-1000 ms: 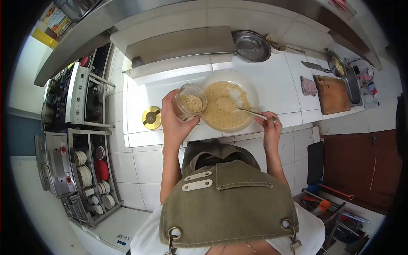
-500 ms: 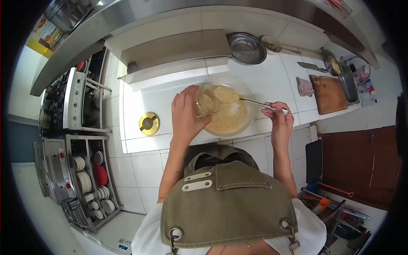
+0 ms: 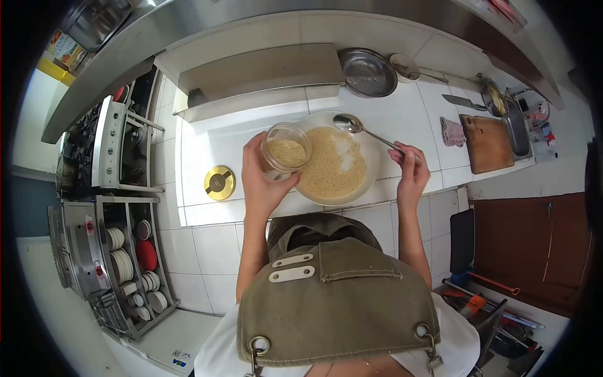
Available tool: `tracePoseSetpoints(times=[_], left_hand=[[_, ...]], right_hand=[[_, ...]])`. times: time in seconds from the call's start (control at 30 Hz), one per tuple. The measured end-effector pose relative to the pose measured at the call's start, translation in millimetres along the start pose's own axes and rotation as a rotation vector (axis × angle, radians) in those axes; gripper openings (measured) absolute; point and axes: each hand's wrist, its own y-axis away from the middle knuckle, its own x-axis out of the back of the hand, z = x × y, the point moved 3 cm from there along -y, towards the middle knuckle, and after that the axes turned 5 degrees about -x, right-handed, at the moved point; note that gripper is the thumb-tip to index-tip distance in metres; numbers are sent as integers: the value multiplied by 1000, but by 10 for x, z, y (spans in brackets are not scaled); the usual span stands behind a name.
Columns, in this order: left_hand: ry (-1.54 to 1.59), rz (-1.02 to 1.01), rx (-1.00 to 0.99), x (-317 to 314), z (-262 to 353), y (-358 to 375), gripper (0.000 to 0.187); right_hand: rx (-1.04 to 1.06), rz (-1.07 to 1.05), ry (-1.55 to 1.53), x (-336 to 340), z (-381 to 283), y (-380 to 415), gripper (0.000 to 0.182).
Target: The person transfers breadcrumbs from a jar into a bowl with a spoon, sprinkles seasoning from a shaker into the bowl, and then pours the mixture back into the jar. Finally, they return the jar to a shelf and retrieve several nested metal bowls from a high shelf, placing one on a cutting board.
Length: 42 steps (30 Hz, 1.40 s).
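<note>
Fingers of the left hand (image 3: 259, 188) wrap a glass jar (image 3: 287, 152), partly filled with pale crumbs, beside the wide bowl's left rim in the head view; those of the right hand (image 3: 412, 178) pinch a spoon (image 3: 379, 139) over its far rim. Crumbs could spill onto the counter (image 3: 402, 135) if the jar tips outward or the spoon knocks it. Count: one jar, one spoon, one bowl (image 3: 374, 164), one gold lid (image 3: 219, 183).

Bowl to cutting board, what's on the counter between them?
A pink cloth, close beside the cutting board. Nearer the bowl, the right hand holds a spoon over that stretch. Seen in the head view.
</note>
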Motion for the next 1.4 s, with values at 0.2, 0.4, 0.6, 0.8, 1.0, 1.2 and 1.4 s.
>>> tracePoseSetpoints(times=[0.2, 0.4, 0.6, 0.8, 1.0, 1.2, 1.4], left_hand=[[-13, 92, 68, 132, -106, 76, 81], [-34, 115, 69, 170, -99, 139, 81], [-64, 116, 65, 241, -45, 202, 82], [-45, 111, 72, 226, -76, 196, 81], [-17, 100, 44, 190, -60, 161, 81], [-70, 32, -16, 116, 59, 95, 79], [-160, -45, -104, 2, 35, 74, 79]], right_hand=[[-154, -40, -27, 46, 607, -305, 27], [-423, -428, -62, -214, 765, -304, 27], [-600, -459, 0, -84, 701, -38, 25], [-636, -328, 4, 43, 623, 179, 23], [-650, -234, -37, 145, 543, 186, 21], [-585, -197, -54, 236, 344, 85, 20], [-532, -142, -61, 294, 75, -30, 20]])
